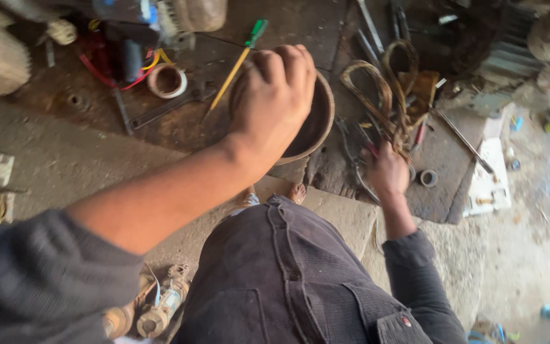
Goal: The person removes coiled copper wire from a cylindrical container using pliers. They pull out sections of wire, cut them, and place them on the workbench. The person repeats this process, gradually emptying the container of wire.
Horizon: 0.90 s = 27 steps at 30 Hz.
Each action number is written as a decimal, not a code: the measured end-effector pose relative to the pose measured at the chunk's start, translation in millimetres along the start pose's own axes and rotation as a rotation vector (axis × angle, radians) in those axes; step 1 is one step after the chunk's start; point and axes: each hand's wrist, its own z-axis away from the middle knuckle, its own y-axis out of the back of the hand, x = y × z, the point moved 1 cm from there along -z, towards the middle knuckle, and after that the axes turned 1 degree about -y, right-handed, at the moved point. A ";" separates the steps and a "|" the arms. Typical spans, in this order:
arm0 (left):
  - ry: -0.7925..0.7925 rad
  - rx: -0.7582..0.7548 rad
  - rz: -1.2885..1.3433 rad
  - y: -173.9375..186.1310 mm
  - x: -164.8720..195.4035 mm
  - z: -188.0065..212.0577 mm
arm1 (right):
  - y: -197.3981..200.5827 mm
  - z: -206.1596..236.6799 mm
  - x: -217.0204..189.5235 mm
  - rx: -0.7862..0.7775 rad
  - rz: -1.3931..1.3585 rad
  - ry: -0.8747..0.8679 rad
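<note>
In the head view, the person sits over a dark, rusty metal plate (179,127) that lies on the concrete floor (65,159). The left hand (272,102) is closed over the near rim of a round metal bowl-shaped housing (313,124), fingers curled on the top edge, so it holds the housing steady. The right hand (386,171) is closed around the lower ends of a bundle of looped copper-coloured wire coils (386,89), which lies just to the right of the housing and touches the plate.

To do this step well, I judge that the left hand should keep the housing firm and level, while the right hand keeps the loops together in one bundle, so that no strand bends sharply or catches on the tools nearby.

As for containers, the housing is the only open vessel clearly seen. Its inside is dark and mostly hidden by the left hand; I cannot tell whether anything lies in it.

Near it, a screwdriver with a green handle (240,60) lies tilted toward the housing, a roll of tape (167,81) sits to the left, and a small ring (428,178) lies beside the right hand.
</note>
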 end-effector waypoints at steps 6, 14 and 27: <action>-0.068 0.011 0.002 -7.3 -4.4 -15.6 | 14.9 18.8 21.8 0.123 -0.216 0.093; -0.147 -0.211 0.499 21.3 -42.9 -5.0 | 65.3 50.7 62.9 -0.100 -1.263 -0.041; -0.034 -0.113 1.235 1.4 -71.3 27.2 | 179.0 28.0 -33.5 -1.174 -0.326 0.020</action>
